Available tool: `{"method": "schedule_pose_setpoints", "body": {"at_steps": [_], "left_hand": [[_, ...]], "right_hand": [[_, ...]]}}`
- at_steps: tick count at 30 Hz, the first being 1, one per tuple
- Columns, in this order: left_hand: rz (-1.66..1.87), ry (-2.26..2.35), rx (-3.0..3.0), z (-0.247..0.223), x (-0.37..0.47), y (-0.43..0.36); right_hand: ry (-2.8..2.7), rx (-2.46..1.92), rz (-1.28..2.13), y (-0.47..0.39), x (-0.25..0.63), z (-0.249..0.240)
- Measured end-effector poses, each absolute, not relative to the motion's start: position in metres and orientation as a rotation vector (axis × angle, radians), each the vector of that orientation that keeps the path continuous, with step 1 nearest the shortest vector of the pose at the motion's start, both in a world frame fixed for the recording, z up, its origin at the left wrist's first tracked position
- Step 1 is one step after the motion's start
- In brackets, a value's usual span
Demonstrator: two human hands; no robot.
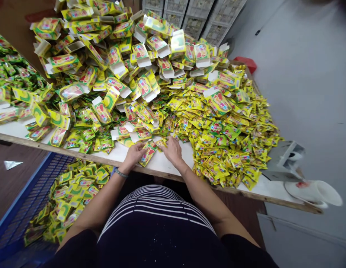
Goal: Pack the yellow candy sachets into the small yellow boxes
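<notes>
My left hand (133, 156) is closed on a small yellow-green box (148, 152), holding it tilted over the table's front edge. To its right, my right hand (172, 150) has its fingers pinched on a small yellow sachet (161, 143) near the upper end of that box. Partly behind the fingers, the sachet shows only in part. Several boxes with white flaps sticking out (134, 131) lie just beyond my hands. A large heap of yellow sachets (223, 137) spreads to the right, and green sachets (86, 136) lie to the left.
A tall pile of boxes (114, 56) covers the back of the white table (119, 154). Below the left edge stands a blue crate (30, 190) with filled boxes inside. A grey device (284, 160) and a white plastic jug (315, 191) sit at the right end. White crates (195, 18) are stacked behind.
</notes>
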State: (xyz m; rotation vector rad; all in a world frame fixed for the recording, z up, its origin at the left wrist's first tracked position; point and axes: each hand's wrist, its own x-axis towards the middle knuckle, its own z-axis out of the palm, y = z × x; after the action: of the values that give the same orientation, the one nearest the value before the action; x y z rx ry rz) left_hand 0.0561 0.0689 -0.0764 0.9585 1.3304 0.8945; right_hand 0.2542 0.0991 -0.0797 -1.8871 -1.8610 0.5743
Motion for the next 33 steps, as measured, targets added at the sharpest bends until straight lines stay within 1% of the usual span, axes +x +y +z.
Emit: {"method": "schedule_pose_setpoints", "body": {"at_steps": [4, 6, 8, 11, 13, 17, 20, 25, 29, 33], "left_hand": [[0.948, 1.303, 0.928, -0.078, 0.057, 0.067], [0.933, 1.291, 0.905, -0.077, 0.057, 0.066], [0.898, 1.276, 0.912, -0.075, 0.058, 0.066], [0.867, 1.217, 0.929, -0.072, 0.060, 0.068], [0.854, 1.146, 0.918, -0.069, 0.062, 0.068], [0.844, 1.017, 0.881, -0.063, 0.064, 0.066], [0.851, 0.995, 0.880, -0.061, 0.065, 0.064], [0.852, 1.009, 0.924, -0.062, 0.066, 0.063], [0.884, 1.075, 0.919, -0.063, 0.067, 0.063], [0.881, 1.051, 0.840, -0.063, 0.067, 0.062]], "right_hand": [[-1.675, -1.797, 0.759, 0.101, 0.260, -0.078], [-1.500, -1.642, 0.823, 0.103, 0.269, -0.076], [-1.442, -1.461, 0.868, 0.106, 0.277, -0.069], [-1.729, -1.276, 0.955, 0.113, 0.283, -0.053], [-1.999, -1.225, 0.941, 0.118, 0.281, -0.042], [-2.322, -1.238, 0.807, 0.127, 0.272, -0.026], [-2.422, -1.262, 0.802, 0.131, 0.262, -0.017], [-2.189, -1.443, 0.920, 0.132, 0.251, -0.013], [-2.060, -1.470, 0.944, 0.129, 0.246, -0.021], [-1.896, -1.471, 1.056, 0.127, 0.247, -0.023]]}}
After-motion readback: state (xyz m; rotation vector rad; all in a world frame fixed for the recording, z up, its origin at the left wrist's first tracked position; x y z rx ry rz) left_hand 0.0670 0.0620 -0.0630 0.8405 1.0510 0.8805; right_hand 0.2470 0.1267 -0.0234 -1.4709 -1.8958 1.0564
